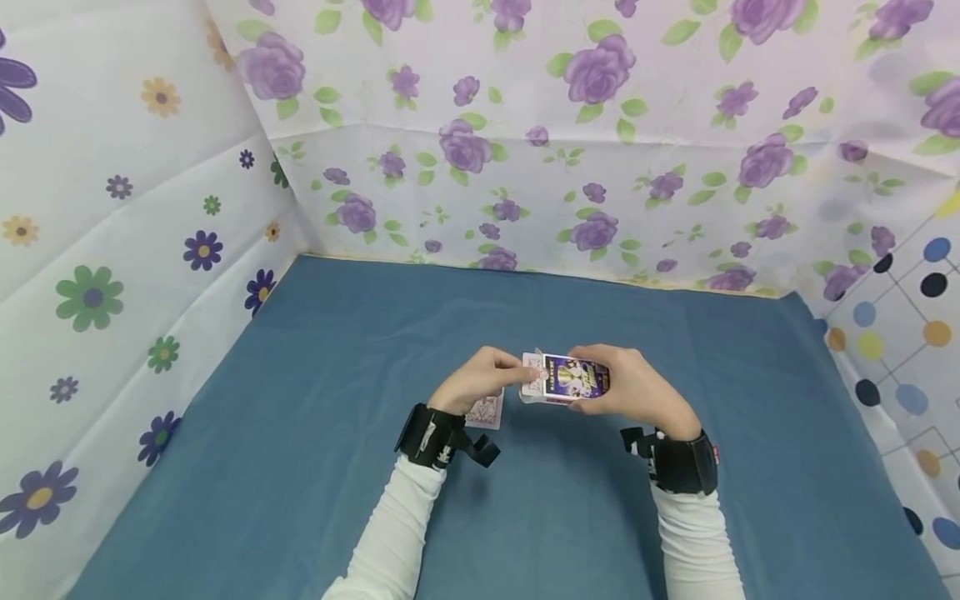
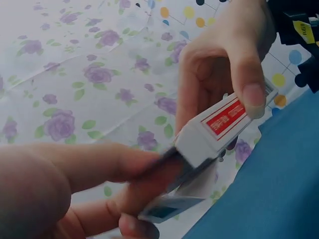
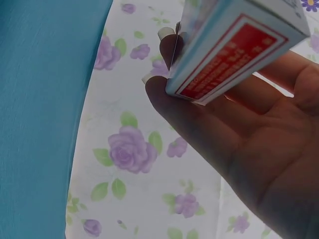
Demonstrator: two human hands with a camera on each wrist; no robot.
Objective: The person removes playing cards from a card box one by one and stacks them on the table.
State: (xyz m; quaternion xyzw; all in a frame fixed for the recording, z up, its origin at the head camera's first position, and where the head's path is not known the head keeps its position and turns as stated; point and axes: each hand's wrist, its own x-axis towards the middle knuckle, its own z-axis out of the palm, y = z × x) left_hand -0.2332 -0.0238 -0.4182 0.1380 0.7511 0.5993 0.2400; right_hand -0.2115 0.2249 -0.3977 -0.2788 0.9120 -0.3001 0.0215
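My right hand (image 1: pixel 637 387) grips a playing-card box (image 1: pixel 576 379), printed dark with a gold figure, between thumb and fingers. A red label shows on the box's narrow white side (image 2: pixel 219 124) in the left wrist view. From its open left end stick out playing cards (image 1: pixel 533 360) with a pale patterned back. My left hand (image 1: pixel 476 379) pinches these cards between thumb and fingers; how many they are I cannot tell. Below that hand, more of the same pattern shows on a card (image 1: pixel 486 412) lying on the cloth, partly hidden by the wrist.
Blue cloth (image 1: pixel 337 500) covers the table. Behind it rises a backdrop with purple roses (image 1: pixel 465 146); a flower-print sheet (image 1: pixel 90 296) hangs at the left and a dotted one (image 1: pixel 911 396) at the right. Black straps (image 1: pixel 682 462) circle both wrists.
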